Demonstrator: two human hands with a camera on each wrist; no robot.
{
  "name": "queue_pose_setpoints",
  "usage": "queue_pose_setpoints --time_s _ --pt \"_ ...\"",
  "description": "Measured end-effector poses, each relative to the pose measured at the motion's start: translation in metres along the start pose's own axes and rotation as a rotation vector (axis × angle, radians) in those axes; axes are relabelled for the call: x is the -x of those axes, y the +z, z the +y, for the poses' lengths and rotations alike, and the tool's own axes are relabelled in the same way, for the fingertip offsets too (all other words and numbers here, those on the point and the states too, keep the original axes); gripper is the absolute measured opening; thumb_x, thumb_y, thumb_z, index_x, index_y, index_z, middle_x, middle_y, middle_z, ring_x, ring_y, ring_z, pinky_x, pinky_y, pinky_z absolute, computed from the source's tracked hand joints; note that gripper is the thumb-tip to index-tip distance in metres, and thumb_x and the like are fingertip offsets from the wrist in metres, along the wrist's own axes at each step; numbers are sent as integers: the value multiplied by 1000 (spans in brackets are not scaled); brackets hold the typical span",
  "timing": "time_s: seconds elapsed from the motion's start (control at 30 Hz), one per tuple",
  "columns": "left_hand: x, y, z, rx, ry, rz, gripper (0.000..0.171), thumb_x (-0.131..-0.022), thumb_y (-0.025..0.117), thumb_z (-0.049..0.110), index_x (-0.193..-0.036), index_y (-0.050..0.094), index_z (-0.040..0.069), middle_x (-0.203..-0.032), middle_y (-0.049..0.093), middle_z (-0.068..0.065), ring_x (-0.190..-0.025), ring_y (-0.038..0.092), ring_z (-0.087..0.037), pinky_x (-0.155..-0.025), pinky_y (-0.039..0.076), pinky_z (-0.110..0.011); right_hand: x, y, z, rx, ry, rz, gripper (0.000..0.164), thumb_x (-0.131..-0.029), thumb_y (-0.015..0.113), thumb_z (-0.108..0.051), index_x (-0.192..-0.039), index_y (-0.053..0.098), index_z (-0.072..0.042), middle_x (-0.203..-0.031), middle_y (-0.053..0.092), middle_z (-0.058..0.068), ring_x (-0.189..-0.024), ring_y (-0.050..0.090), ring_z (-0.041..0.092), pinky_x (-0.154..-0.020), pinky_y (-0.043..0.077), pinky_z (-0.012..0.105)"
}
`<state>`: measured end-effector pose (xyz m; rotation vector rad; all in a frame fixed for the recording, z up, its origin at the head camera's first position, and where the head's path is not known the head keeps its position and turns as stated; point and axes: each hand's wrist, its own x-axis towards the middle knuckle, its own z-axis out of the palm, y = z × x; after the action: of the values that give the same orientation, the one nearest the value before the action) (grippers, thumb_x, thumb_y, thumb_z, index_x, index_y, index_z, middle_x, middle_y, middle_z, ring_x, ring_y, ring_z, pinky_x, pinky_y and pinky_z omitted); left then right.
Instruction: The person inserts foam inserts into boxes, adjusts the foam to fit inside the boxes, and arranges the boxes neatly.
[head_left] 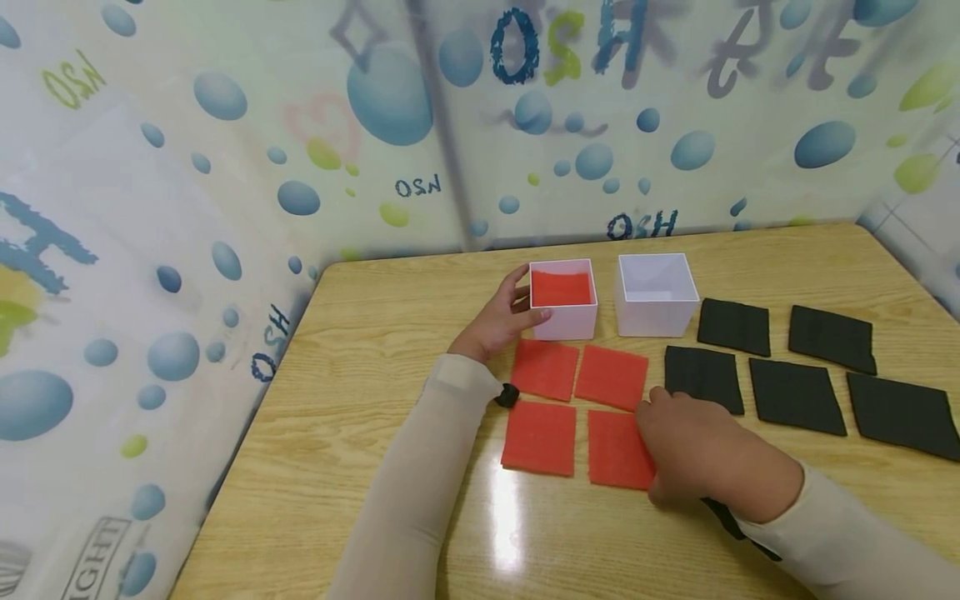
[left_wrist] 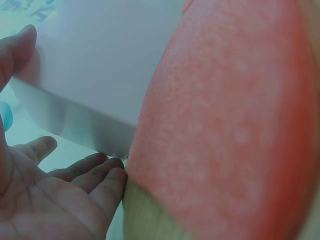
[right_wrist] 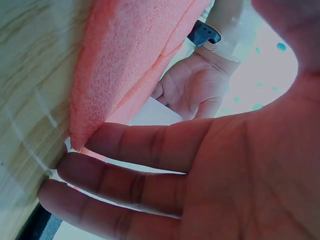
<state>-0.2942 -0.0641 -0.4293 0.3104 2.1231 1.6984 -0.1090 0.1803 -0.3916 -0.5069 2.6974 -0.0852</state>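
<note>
In the head view, my left hand (head_left: 501,321) holds a white box (head_left: 576,323), thumb on its front wall and fingers round its left side. A red square (head_left: 561,288) of foam-like material shows inside. The left wrist view shows the thumb pressed to the box wall (left_wrist: 95,60). My right hand (head_left: 705,442) is over the right edge of the lower right red square (head_left: 617,450). Seen from the right wrist, its extended fingers reach the table, the nearest fingertip touching a red square (right_wrist: 120,55); the thumb's tip is hidden. More red squares (head_left: 538,437) lie flat beside it.
A second white box (head_left: 656,304) stands to the right of the held one. Several black squares (head_left: 798,396) lie in two rows on the right of the wooden table (head_left: 360,358). A patterned wall covering (head_left: 480,167) rises behind the table.
</note>
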Motion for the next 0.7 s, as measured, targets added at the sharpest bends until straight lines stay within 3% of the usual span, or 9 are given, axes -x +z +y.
queue_pose_setpoints --time_s 0.43,0.7 --pt "-1 -1 -1 -18 3 -2 94 -96 78 26 -168 18 35 -166 36 -7 -153 39 -31 -120 43 -51 2 -4 9 -61 -20 -9 74 -64 93 -33 -122 61 0 -98 57 6 -81 54 22 -64 51 40" --pt "-1 -1 -1 -16 7 -4 94 -96 78 26 -168 18 34 -166 37 -8 -152 39 -31 -120 43 -51 1 -10 16 -142 -16 -66 79 -64 97 -35 -124 58 -2 -97 60 2 -81 56 19 -70 53 38"
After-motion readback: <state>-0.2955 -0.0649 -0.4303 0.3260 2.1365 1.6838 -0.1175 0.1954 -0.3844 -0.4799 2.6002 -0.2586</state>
